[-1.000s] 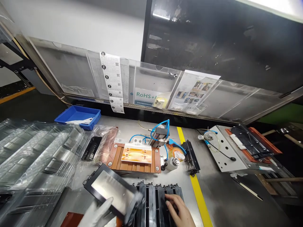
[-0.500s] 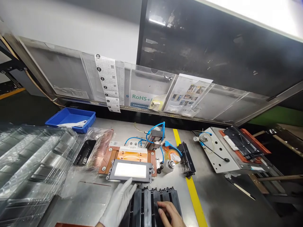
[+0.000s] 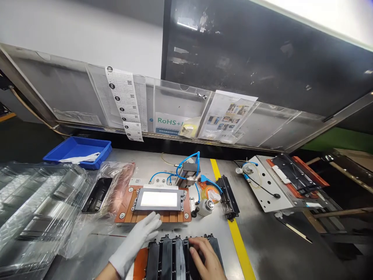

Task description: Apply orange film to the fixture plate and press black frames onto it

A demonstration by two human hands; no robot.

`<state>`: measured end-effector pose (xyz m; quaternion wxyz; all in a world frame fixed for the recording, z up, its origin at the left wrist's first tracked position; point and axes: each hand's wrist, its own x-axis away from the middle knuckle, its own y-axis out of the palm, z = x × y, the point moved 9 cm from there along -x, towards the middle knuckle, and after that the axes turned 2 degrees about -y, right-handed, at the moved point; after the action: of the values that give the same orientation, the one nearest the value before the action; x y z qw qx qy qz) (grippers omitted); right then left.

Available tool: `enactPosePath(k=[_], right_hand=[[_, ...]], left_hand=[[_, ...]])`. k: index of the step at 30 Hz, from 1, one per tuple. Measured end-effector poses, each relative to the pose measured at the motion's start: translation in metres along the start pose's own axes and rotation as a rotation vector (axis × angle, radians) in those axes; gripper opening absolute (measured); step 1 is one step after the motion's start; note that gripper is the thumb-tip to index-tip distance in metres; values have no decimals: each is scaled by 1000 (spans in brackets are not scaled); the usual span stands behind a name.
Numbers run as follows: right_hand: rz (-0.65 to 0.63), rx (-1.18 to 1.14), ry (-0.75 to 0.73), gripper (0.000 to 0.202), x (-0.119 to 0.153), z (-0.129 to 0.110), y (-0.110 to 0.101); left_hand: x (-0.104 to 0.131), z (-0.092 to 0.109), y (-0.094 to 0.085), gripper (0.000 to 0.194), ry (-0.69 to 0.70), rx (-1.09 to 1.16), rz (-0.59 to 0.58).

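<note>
My left hand (image 3: pixel 135 243), in a white glove, lies flat with its fingers spread, the fingertips at the front edge of a brown fixture (image 3: pixel 128 212). A black-framed panel with a bright reflective face (image 3: pixel 159 199) rests in that fixture, apart from the hand. My bare right hand (image 3: pixel 204 258) presses on a row of black frames (image 3: pixel 169 256) standing on edge at the near side of the bench. An orange plate (image 3: pixel 140 264) shows under the frames' left end.
A stack of clear plastic trays (image 3: pixel 37 206) fills the left. A blue bin (image 3: pixel 78 151) sits at the back left. A black part on a plastic bag (image 3: pixel 97 194), blue air hoses with a valve block (image 3: pixel 186 169), a second fixture (image 3: pixel 279 182) and a yellow floor-tape line (image 3: pixel 233 229) lie around.
My left hand carried the black-framed panel up from the near side, set it into the brown fixture and let go. The right hand stayed on the black frames.
</note>
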<state>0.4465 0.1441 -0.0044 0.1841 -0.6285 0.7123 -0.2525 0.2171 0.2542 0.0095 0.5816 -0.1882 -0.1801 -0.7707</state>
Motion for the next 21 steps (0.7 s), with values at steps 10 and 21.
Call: enactPosePath(k=[10,21], right_hand=[[62,245,-17,42,-78,-7,-20],[-35,211,-8,31,-81,-7,-26]], left_hand=[[-31,33,35,74,540,-1011,5],[-24,42,-46,76,422,-1028,349]])
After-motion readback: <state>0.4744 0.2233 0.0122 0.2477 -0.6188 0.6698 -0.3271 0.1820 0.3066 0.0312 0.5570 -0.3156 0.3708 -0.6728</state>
